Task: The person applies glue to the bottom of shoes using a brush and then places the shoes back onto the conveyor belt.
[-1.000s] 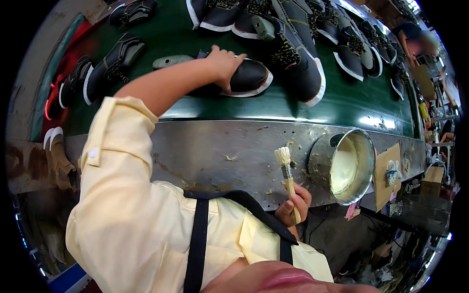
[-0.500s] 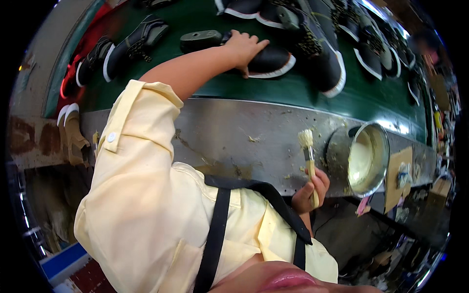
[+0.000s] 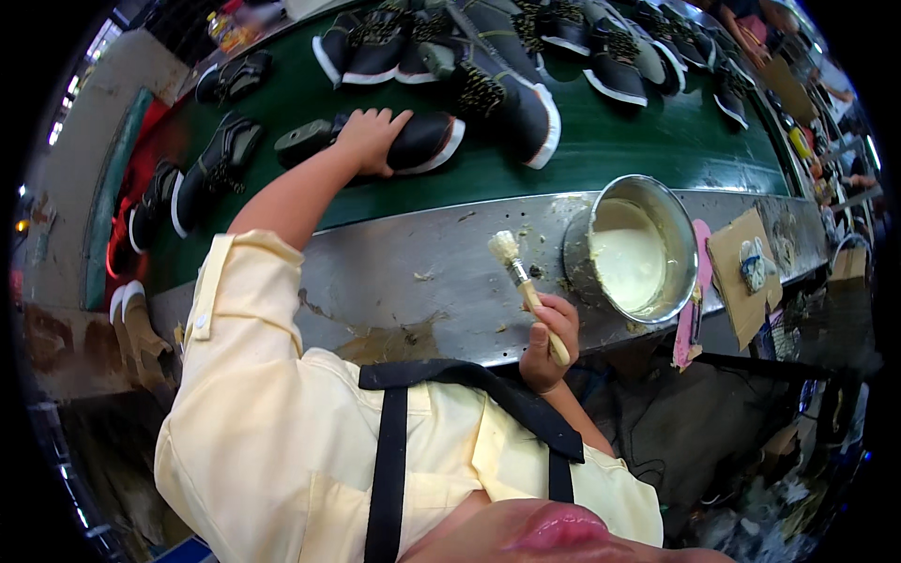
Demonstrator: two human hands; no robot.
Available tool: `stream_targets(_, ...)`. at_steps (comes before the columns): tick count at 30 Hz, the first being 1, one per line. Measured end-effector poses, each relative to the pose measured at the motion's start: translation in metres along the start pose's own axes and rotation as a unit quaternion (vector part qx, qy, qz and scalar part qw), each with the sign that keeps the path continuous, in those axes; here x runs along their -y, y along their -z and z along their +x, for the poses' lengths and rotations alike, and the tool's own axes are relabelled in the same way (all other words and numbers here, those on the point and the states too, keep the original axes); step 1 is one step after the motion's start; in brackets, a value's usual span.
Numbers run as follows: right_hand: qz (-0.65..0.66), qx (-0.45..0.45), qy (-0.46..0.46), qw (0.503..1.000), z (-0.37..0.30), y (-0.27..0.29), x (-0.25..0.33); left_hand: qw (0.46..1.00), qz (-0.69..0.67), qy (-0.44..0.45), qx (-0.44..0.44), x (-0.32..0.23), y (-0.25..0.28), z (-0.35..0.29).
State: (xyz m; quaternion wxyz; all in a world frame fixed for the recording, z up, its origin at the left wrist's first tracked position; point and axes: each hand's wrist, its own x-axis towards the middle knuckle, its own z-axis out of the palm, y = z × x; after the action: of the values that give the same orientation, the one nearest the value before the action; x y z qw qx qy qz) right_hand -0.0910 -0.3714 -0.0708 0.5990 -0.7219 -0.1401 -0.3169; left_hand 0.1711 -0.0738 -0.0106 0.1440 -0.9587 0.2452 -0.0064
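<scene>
My left hand is wrapped over a dark shoe with a white band round its toe, lying on its side on the green surface. A grey-green block shows at the shoe's other end. In my right hand is a paintbrush, gripped by its wooden handle, its pale bristles coated and pointing up and left. Beside it on the metal ledge a metal pot of creamy white paste is tilted toward me.
Several more dark shoes stand on the green surface, some far right and a few at left. Right of the pot are a pink strip and a cardboard piece. Tan boots stand at the left; another person's arm shows far right.
The view has swung, so the belt and pot sit further left in the picture. My left hand stays on the shoe; the brush in my right hand tilts further left.
</scene>
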Motion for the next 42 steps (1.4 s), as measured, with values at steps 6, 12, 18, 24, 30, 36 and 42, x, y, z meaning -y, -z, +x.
stream_targets(6,-0.019,0.032,-0.014,0.999,0.009,0.012,0.014,0.970,-0.146,0.036,-0.189,0.012,0.042,-0.028)
stream_targets(12,-0.032,-0.125,0.238,0.963,0.075,0.073,0.045,0.605,-0.701,0.147,-0.348,0.094,0.061,-0.095)
stream_targets(18,-0.088,-0.088,-0.215,0.969,0.135,0.126,0.039,0.399,-0.823,0.044,-0.402,-0.012,0.094,-0.131)
stream_targets(24,-0.244,0.106,-0.258,0.929,0.136,0.122,0.024,0.365,-0.909,0.034,-0.198,-0.092,0.071,-0.150)
stream_targets(30,-0.117,-0.103,-0.204,0.966,0.135,0.132,0.039,0.436,-0.882,0.038,-0.173,-0.098,0.058,-0.156)
stream_targets(36,-0.107,-0.129,-0.211,0.963,0.138,0.122,0.034,0.462,-0.881,-0.044,-0.093,-0.114,0.061,-0.143)
stream_targets(42,-0.089,-0.073,-0.258,0.959,0.138,0.120,0.035,0.472,-0.877,-0.056,-0.070,-0.136,0.066,-0.128)
